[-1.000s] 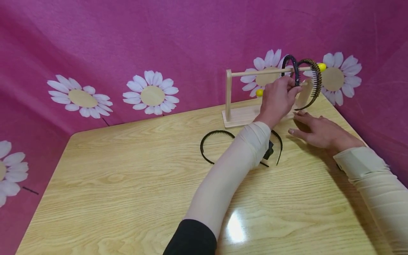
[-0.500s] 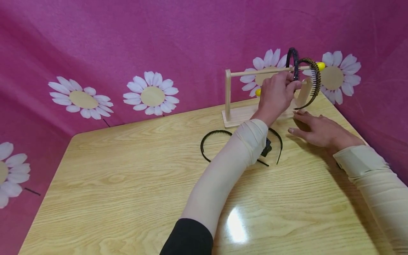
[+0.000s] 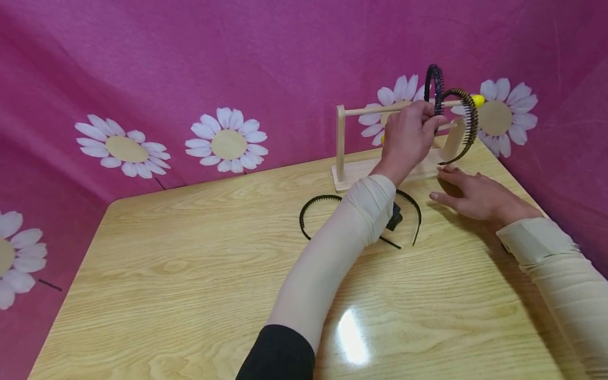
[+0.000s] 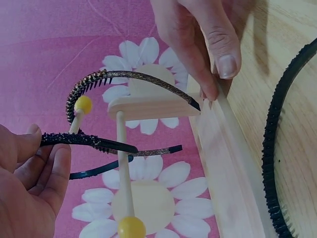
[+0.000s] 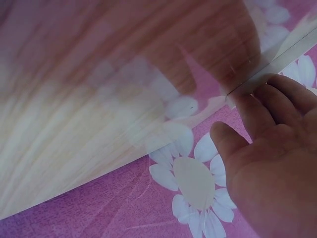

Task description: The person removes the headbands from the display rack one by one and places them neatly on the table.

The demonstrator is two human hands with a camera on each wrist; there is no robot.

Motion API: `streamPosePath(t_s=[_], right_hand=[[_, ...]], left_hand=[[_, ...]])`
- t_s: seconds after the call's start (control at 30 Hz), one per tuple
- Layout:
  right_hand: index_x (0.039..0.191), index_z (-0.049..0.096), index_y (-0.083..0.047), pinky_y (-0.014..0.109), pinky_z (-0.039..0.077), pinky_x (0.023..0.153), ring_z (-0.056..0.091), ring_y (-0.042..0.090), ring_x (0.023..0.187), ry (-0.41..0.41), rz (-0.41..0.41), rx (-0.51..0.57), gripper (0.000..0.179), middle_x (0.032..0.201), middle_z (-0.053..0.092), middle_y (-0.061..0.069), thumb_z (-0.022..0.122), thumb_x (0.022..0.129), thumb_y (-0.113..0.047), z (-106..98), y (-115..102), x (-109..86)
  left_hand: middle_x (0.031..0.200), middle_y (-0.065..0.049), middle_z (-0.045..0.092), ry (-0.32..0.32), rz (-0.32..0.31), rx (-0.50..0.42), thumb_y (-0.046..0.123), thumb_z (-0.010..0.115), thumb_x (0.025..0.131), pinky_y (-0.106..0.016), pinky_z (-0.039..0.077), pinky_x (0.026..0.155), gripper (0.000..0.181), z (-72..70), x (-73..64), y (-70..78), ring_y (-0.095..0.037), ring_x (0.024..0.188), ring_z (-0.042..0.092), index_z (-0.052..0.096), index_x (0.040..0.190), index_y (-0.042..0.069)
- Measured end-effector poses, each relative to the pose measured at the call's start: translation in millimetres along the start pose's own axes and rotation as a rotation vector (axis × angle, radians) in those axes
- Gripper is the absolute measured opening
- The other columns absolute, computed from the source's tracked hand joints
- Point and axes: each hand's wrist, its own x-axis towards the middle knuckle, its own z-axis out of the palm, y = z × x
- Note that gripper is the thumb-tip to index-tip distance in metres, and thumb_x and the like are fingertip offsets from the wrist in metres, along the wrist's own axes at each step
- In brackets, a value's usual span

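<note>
My left hand [image 3: 407, 136] pinches a black glittery headband [image 4: 89, 139] between thumb and fingers. This toothed band stands above the upper bar of a wooden rack [image 3: 340, 140], its arch rising over the bar in the head view. To its right, a brown-and-gold toothed headband [image 3: 470, 119] hangs on the same bar near the yellow end ball [image 3: 478, 100]. My right hand [image 3: 482, 196] lies low by the table's right side, fingers extended, fingertips at the front edge of the rack's base [image 4: 218, 148]. In the left wrist view the lower bar ends in another yellow ball [image 4: 132, 228].
On the wooden table [image 3: 190, 274], a thin black toothed headband [image 3: 304, 214] and another black headband [image 3: 418, 216] with a dark piece [image 3: 394, 217] lie partly under my left forearm. A pink cloth [image 3: 285, 53] with daisies stands behind the table.
My left hand has shifted slightly up and left, lifting the black glittery headband higher over the bar. The right hand has stayed in place.
</note>
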Motion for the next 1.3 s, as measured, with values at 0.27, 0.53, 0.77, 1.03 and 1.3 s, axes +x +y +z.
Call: streamPosePath(t_s=[0.27,0.53,0.77,1.03,1.3], right_hand=[[0.153,0.034,0.004,0.072,0.017,0.110,0.041,0.055,0.131,-0.001,-0.001,-0.004,0.076,0.158,0.025,0.029,0.051,0.103,-0.051,-1,-1,1.8],[0.155,0.029,0.004,0.070,0.015,0.111,0.030,0.053,0.139,-0.046,0.036,-0.027,0.083,0.160,0.020,0.029,0.047,0.102,-0.057,0,2,6.1],[0.155,0.030,0.004,0.070,0.017,0.111,0.036,0.053,0.135,-0.037,0.033,-0.030,0.081,0.160,0.022,0.028,0.048,0.102,-0.056,0,1,4.7],[0.154,0.032,0.003,0.069,0.017,0.112,0.039,0.053,0.133,-0.017,0.020,-0.022,0.079,0.160,0.023,0.027,0.049,0.102,-0.054,0,0,3.6],[0.155,0.030,0.003,0.069,0.017,0.111,0.034,0.054,0.135,-0.036,0.042,-0.034,0.082,0.161,0.021,0.027,0.047,0.102,-0.057,-1,1,3.9]], left_hand=[[0.097,0.013,0.073,0.027,0.028,-0.019,0.031,0.066,0.100,-0.011,0.044,0.072,0.019,-6.2,1.1,-0.3,0.004,0.085,0.063,0.074,0.111,0.018],[0.094,0.014,0.073,0.027,0.032,-0.019,0.034,0.067,0.099,-0.010,0.044,0.072,0.020,-11.7,2.7,3.9,0.005,0.082,0.062,0.075,0.109,0.019],[0.094,0.014,0.073,0.014,0.039,-0.061,0.032,0.067,0.099,-0.010,0.043,0.072,0.019,-19.6,4.4,9.2,0.006,0.082,0.062,0.074,0.109,0.018],[0.090,0.017,0.073,0.014,0.023,-0.051,0.036,0.067,0.098,-0.013,0.042,0.068,0.018,-28.2,8.3,16.5,0.006,0.080,0.061,0.074,0.105,0.020],[0.094,0.015,0.074,0.029,0.003,-0.090,0.036,0.067,0.097,-0.010,0.044,0.072,0.022,-34.4,9.7,19.6,0.007,0.082,0.063,0.074,0.109,0.019]])
